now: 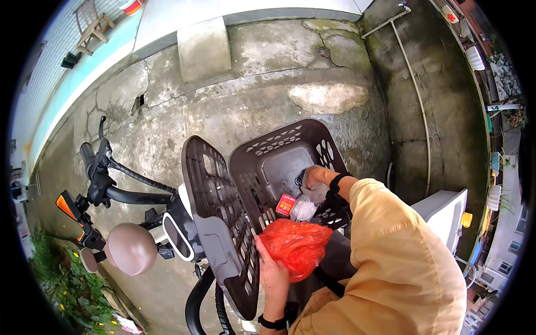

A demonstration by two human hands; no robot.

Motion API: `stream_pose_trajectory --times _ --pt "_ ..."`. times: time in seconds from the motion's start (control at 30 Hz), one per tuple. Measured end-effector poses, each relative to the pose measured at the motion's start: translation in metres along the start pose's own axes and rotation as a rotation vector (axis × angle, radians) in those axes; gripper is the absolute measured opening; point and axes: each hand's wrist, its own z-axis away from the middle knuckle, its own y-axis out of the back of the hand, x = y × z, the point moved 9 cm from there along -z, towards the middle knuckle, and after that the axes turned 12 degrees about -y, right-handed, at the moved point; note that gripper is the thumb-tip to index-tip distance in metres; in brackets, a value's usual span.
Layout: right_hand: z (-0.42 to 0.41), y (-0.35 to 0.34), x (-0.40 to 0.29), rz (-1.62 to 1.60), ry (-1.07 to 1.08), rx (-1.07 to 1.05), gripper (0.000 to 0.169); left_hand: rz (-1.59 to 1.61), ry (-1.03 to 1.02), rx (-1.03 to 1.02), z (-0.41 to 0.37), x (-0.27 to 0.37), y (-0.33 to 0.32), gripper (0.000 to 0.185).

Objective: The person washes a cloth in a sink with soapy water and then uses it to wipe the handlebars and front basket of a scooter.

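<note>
A brown plastic basket (289,146) with a hinged lattice lid (222,226) stands open on the front of an electric scooter. My left hand (272,264) holds a red plastic bag (297,247) at the basket's near side, beside the raised lid. Inside the basket, my right hand (316,178) reaches down to a dark coiled item (300,179) and a translucent plastic bag (316,193); its fingertips are partly hidden, so its grip is unclear. A small red box (285,204) and a crumpled clear plastic bag (303,210) lie between my hands.
The scooter's handlebar (136,195) and mirror (132,249) extend left of the lid. A stained concrete floor (201,113) spreads beyond the basket. At right are a white sink (444,213) and a wall with a pipe (412,79). A concrete step (204,50) lies at the top.
</note>
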Motion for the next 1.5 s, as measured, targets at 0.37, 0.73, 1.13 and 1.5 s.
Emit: stream_pose_trajectory --times 0.37,0.73,1.13,1.5 --pt "-0.003 0.038 -0.02 0.284 -0.134 0.402 0.077 -0.195 -0.316 0.114 -0.004 0.008 0.004 0.078" --pt "0.033 0.038 0.003 -0.172 -0.204 0.078 0.023 -0.211 -0.276 0.097 0.0 -0.003 0.0 0.074" --pt "0.034 0.012 -0.116 0.069 0.326 0.484 0.036 -0.171 -0.255 0.13 0.0 0.003 0.004 0.074" --pt "0.004 0.054 0.013 -0.376 -0.387 0.514 0.083 -0.007 -0.066 -0.041 -0.002 0.001 -0.002 0.07"
